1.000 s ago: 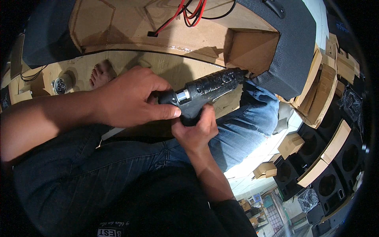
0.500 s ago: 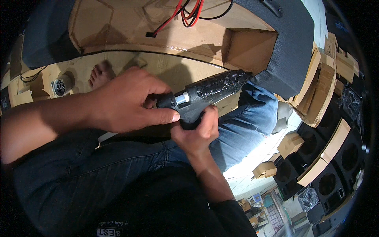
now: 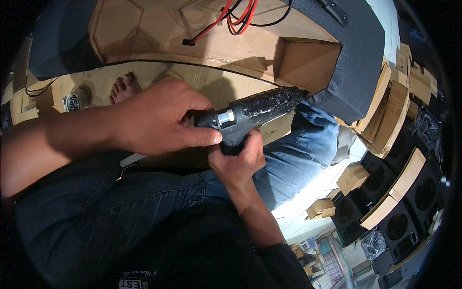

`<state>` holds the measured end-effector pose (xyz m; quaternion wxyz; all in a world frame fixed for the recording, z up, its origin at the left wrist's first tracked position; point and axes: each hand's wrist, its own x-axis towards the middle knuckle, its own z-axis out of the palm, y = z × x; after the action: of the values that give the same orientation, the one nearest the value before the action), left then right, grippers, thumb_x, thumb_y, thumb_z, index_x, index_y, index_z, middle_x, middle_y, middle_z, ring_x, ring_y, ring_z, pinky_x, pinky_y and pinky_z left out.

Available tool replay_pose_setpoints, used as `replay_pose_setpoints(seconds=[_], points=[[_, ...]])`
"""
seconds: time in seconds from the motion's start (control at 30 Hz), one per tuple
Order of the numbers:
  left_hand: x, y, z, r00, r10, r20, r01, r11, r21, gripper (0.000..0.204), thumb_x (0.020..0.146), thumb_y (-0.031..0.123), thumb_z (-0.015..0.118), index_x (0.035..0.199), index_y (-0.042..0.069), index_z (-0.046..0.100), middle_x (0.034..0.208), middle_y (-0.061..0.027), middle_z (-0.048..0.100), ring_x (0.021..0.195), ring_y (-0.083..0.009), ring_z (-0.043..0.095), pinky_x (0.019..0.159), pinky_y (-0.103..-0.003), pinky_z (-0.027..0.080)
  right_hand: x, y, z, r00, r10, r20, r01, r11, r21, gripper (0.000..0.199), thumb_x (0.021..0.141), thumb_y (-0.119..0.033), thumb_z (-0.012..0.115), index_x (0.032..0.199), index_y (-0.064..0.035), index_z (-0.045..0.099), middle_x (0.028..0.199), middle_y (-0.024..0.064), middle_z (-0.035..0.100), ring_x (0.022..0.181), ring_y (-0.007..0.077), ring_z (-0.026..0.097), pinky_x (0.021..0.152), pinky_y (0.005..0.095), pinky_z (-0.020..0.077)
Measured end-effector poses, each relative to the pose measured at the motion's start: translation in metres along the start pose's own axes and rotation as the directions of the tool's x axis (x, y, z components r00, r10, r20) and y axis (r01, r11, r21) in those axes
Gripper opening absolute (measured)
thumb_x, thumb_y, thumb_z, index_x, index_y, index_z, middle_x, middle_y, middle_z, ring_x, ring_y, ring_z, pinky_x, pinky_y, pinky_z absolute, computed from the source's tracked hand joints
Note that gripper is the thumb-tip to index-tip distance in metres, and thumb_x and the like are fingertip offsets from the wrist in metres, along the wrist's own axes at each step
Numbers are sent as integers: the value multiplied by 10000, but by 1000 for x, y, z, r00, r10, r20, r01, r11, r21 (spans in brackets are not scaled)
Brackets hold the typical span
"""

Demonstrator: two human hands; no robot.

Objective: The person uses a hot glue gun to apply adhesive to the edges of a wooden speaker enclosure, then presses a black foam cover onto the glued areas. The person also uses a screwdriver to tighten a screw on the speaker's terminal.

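A black hot glue gun [image 3: 269,106], crusted with shiny dark residue along its barrel, slants across my lap with its nozzle toward the upper right. My right hand [image 3: 240,161] is wrapped around its handle from below. At the rear end my left hand [image 3: 154,118] grips the gun, its thumb pressed on the back of the body and its other fingers partly hidden. A pale glue stick [image 3: 225,117] shows in the gap on the gun's top. The nozzle is close to the lower right edge of an open speaker cabinet [image 3: 353,67], covered in black outside.
Red and black wires [image 3: 240,17] hang inside the cabinet's bare wooden interior. A clear container of small dark pieces [image 3: 73,102] stands at the left, beside my foot [image 3: 124,88]. Cardboard pieces [image 3: 392,113] and several black speaker boxes [image 3: 397,226] are at the right.
The view has shifted slightly, so the cabinet sits a little higher and farther right. Both hands keep their hold on the glue gun, which has barely moved.
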<state>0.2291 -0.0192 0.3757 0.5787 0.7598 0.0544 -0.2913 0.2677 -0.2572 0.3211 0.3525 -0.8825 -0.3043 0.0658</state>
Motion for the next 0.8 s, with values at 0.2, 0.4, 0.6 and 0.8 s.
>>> replay_pose_setpoints(seconds=[0.2,0.4,0.6,0.8], points=[[0,-2,0,1000,-24,20,25,999,-40,465,923,398,733,1056,-46,706,808,-152,664,724,-252,665,642,-382,511,-2,1,1,1000,22,15,-22,1000,-9,494,690,-169,850,1058,10,574,871,143,685,734,279,728,663,348,570],[0,-1,-1,1000,-7,21,8,999,-33,463,921,392,739,1067,-46,706,819,-149,672,730,-247,669,651,-380,516,-2,1,2,1000,21,7,-21,1000,5,480,695,-155,842,1054,15,572,867,142,683,731,279,726,665,344,570],[0,-4,0,1000,6,0,-6,1000,-29,474,921,404,736,1066,-46,706,806,-143,668,726,-248,669,650,-379,517,1,1,2,1000,-28,-5,28,1000,-4,484,698,-146,842,1059,34,574,904,159,644,782,313,690,715,369,557],[1,-4,-1,1000,5,15,-6,1000,17,490,918,432,730,1038,-42,706,787,-139,653,719,-251,664,638,-383,508,0,2,2,999,-37,7,37,999,-13,629,630,-149,864,1145,30,551,979,208,596,773,419,681,647,449,574]])
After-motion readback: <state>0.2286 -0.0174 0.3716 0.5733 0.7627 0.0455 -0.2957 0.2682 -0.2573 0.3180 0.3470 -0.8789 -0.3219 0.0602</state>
